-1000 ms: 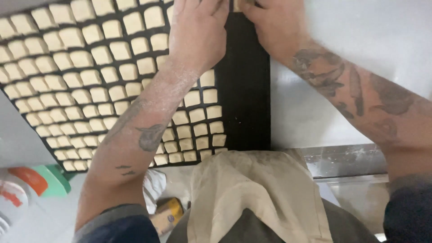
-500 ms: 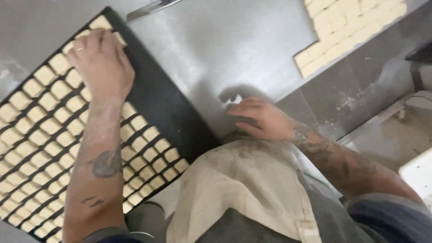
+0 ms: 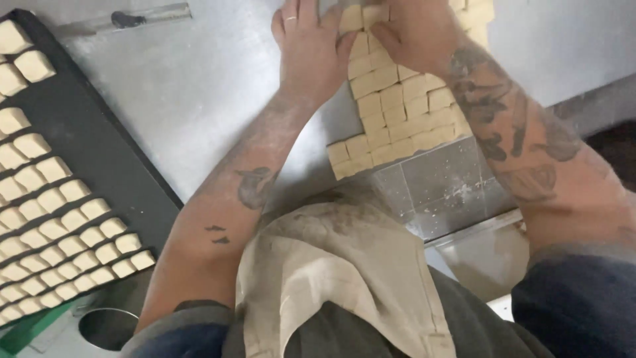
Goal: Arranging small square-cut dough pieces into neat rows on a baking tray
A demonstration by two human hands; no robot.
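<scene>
Left hand [image 3: 308, 56]: reaching forward over the grey metal worktop [image 3: 199, 99], palm down, fingers spread and flat; a ring shows on one finger. Its thumb side lies against the left edge of the slab of pale, square-cut dough pieces [image 3: 397, 113]. The hand is open and closed round nothing; it only presses or rests on the dough edge. Forearm tattooed and dusted with flour.

Right hand [image 3: 417, 33]: extended beside the left, palm down on top of the same slab, fingers curled over the upper pieces. Whether it has lifted or pinched any piece cannot be told; the fingertips are partly cut off by the top edge of the view. Forearm heavily tattooed, crossing over the right part of the slab.

Dough slab: lies on the worktop at upper centre, scored into small blocks touching one another, its near edge stepped.

Black rectangular baking tray [image 3: 99, 159]: at left, well apart from the hands, carrying rows of separated pale dough squares [image 3: 59, 225].

Metal bench scraper [image 3: 126, 18]: flat on the worktop, top left.

Beige apron [image 3: 338, 278]: floured, in the foreground between the arms.
</scene>
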